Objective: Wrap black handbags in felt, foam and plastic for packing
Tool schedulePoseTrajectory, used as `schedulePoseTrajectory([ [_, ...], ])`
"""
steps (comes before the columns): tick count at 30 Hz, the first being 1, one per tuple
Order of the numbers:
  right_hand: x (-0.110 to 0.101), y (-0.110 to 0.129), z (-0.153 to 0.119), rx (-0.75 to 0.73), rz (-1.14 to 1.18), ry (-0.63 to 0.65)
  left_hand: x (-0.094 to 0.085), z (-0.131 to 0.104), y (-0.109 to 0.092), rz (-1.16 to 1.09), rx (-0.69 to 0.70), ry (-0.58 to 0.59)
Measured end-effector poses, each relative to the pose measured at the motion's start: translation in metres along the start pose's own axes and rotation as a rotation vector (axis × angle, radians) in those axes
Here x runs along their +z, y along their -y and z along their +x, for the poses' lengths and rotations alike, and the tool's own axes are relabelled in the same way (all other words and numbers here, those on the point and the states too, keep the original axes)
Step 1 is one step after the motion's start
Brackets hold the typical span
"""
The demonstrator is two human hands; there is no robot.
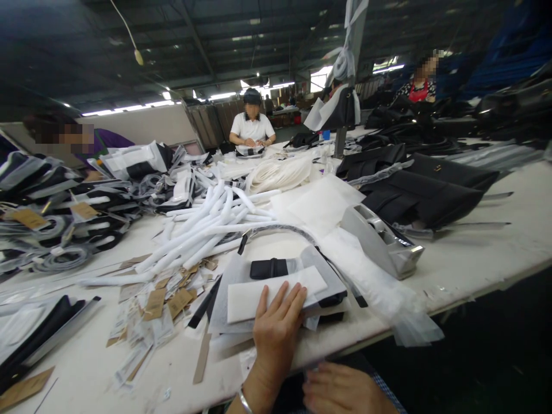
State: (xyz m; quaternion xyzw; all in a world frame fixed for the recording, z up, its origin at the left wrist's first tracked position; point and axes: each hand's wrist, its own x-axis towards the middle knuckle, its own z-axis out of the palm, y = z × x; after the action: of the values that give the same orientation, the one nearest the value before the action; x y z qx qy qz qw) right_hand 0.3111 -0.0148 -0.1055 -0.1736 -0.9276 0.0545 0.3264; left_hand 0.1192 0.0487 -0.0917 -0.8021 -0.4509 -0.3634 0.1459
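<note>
My left hand lies flat with its fingers spread on a white foam strip. Under the strip is a black handbag, partly wrapped in thin white paper. A short black strap piece shows above the strip, and the bag's wrapped handle arches behind it. Below the table edge, near my lap, my right hand is slightly blurred, its fingers stretched leftward. I see nothing held in it.
Left of the bag lie brown tags and white foam tubes. To the right are a grey tape dispenser, clear plastic bags and black bags. A person in white works across the table.
</note>
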Motion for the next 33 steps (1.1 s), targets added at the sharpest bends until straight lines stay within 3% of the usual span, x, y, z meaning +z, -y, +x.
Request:
schedulePoseTrajectory([
  [4,-0.049,-0.015,0.034,-0.033,0.062,0.043,-0.001,0.000,-0.001,0.015,0.016,-0.012],
  [7,-0.068,-0.049,0.069,0.134,-0.126,0.019,-0.001,0.000,-0.001,0.042,0.036,-0.023],
  [10,-0.062,-0.092,0.101,0.252,-0.192,0.231,0.000,0.000,-0.001,0.051,0.056,-0.051],
  [13,-0.050,-0.124,0.119,0.274,-0.170,0.462,0.003,-0.001,-0.002,0.045,0.055,-0.062],
  [16,-0.045,-0.141,0.121,0.249,-0.155,0.555,0.010,-0.004,-0.001,0.026,0.019,-0.120],
  [22,-0.050,-0.156,0.109,0.247,-0.212,0.553,0.019,-0.009,0.000,-0.040,-0.002,-0.168],
  [27,-0.055,-0.162,0.121,0.241,-0.256,0.525,0.018,-0.009,0.000,-0.067,0.003,-0.202],
  [30,-0.066,-0.153,0.124,0.260,-0.269,0.480,0.017,-0.008,-0.001,-0.064,-0.003,-0.191],
  [33,-0.077,-0.135,0.109,0.283,-0.196,0.343,0.014,-0.008,-0.002,-0.060,-0.019,-0.146],
])
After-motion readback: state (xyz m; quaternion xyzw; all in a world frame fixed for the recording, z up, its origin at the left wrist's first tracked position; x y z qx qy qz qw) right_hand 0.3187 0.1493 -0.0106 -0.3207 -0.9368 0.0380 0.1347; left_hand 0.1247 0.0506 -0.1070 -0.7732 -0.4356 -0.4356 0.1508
